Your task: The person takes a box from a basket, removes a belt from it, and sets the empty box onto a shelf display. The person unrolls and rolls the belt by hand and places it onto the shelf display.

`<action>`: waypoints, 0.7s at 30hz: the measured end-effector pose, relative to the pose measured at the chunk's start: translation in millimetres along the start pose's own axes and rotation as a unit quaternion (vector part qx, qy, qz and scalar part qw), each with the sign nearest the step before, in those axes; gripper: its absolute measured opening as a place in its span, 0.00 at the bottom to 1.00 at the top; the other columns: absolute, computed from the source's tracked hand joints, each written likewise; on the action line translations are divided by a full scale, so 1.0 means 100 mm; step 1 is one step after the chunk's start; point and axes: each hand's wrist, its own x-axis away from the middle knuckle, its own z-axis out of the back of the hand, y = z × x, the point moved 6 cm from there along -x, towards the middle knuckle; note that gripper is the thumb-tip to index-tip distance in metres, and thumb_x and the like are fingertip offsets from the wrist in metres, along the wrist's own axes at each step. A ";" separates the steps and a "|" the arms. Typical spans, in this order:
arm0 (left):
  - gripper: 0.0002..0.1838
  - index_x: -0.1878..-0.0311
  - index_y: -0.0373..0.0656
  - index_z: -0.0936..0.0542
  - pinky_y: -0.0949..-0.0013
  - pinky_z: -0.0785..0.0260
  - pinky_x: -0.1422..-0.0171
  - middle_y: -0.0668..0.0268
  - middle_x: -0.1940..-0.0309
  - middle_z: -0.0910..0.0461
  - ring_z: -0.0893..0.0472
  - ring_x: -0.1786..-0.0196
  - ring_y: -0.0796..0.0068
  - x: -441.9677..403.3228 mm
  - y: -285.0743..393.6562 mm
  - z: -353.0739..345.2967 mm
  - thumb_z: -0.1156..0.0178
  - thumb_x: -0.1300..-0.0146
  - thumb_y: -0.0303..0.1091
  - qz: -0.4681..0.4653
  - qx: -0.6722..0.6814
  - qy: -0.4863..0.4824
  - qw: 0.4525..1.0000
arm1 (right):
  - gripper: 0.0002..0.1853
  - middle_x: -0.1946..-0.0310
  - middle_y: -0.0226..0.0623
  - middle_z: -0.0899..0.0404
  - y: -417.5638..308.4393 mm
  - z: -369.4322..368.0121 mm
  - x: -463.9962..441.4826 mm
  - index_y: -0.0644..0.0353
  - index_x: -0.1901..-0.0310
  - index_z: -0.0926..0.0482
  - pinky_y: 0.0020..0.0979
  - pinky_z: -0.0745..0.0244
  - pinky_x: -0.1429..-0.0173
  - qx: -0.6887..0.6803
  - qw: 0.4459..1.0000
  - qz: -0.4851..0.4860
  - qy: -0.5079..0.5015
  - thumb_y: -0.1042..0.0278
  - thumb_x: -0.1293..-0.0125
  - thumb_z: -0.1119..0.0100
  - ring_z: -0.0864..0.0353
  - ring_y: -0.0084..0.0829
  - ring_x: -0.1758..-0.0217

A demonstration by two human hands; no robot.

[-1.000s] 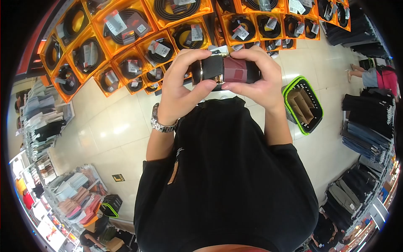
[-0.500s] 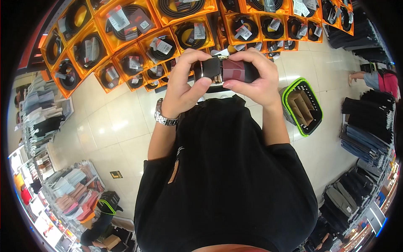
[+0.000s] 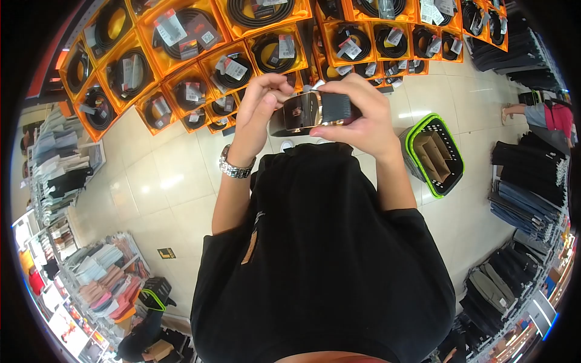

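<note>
A coiled dark belt (image 3: pixel 339 109) is held up in front of my chest, its shiny gold-edged buckle (image 3: pixel 300 112) facing up. My right hand (image 3: pixel 369 112) grips the coil's right side, thumb below and fingers above. At the belt's left end is my left hand (image 3: pixel 257 109), its fingers curled and the thumb bent in toward them. Whatever those fingertips hold, if anything, is too small to make out. A metal watch (image 3: pixel 235 164) sits on my left wrist.
Orange boxes (image 3: pixel 181 33) of coiled, tagged belts fill the display ahead. A black basket with a green rim (image 3: pixel 437 156) stands on the floor at right, cardboard inside. Clothes racks (image 3: pixel 526 175) line both sides. A person in a pink top (image 3: pixel 560 118) is at far right.
The belt has turned, so the buckle's face now shows and the dark red piece is out of sight. My left fingers have shifted from the belt's top to a curl at its left end.
</note>
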 end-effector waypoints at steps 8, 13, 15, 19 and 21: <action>0.06 0.63 0.36 0.22 0.80 0.41 0.66 0.75 0.70 0.27 0.33 0.69 0.88 0.12 -0.09 0.16 0.43 0.38 0.29 0.051 -0.003 -0.024 0.998 | 0.29 0.70 0.33 0.22 0.03 0.07 -0.03 0.61 0.59 0.19 0.26 0.29 0.65 -0.056 0.998 0.020 0.003 0.63 0.67 0.18 0.25 0.29 0.68; 0.03 0.67 0.36 0.22 0.81 0.40 0.67 0.75 0.73 0.26 0.31 0.71 0.89 0.11 -0.05 0.21 0.40 0.42 0.26 0.024 0.029 -0.029 0.999 | 0.31 0.70 0.32 0.23 -0.03 0.12 -0.04 0.62 0.59 0.18 0.24 0.31 0.69 -0.039 0.998 0.045 0.023 0.61 0.69 0.17 0.27 0.26 0.72; 0.02 0.69 0.36 0.22 0.81 0.40 0.68 0.75 0.74 0.26 0.31 0.71 0.89 0.11 0.01 0.20 0.39 0.43 0.24 0.005 -0.003 -0.024 1.000 | 0.33 0.68 0.37 0.23 0.02 0.12 0.01 0.69 0.59 0.19 0.23 0.32 0.66 -0.036 0.999 0.034 0.004 0.58 0.68 0.18 0.25 0.27 0.67; 0.03 0.70 0.36 0.23 0.81 0.41 0.69 0.76 0.75 0.26 0.32 0.73 0.89 0.13 0.01 0.26 0.39 0.44 0.23 0.018 -0.050 0.014 0.998 | 0.33 0.68 0.37 0.23 0.09 0.16 0.02 0.70 0.59 0.19 0.23 0.34 0.66 -0.029 0.999 0.028 0.009 0.58 0.68 0.18 0.27 0.26 0.68; 0.03 0.71 0.36 0.23 0.81 0.41 0.69 0.76 0.76 0.27 0.33 0.73 0.89 0.13 0.02 0.37 0.39 0.44 0.23 0.011 -0.019 0.036 0.999 | 0.32 0.70 0.32 0.24 0.07 0.28 0.01 0.64 0.59 0.18 0.20 0.36 0.73 -0.037 0.995 0.064 0.066 0.59 0.70 0.17 0.30 0.20 0.74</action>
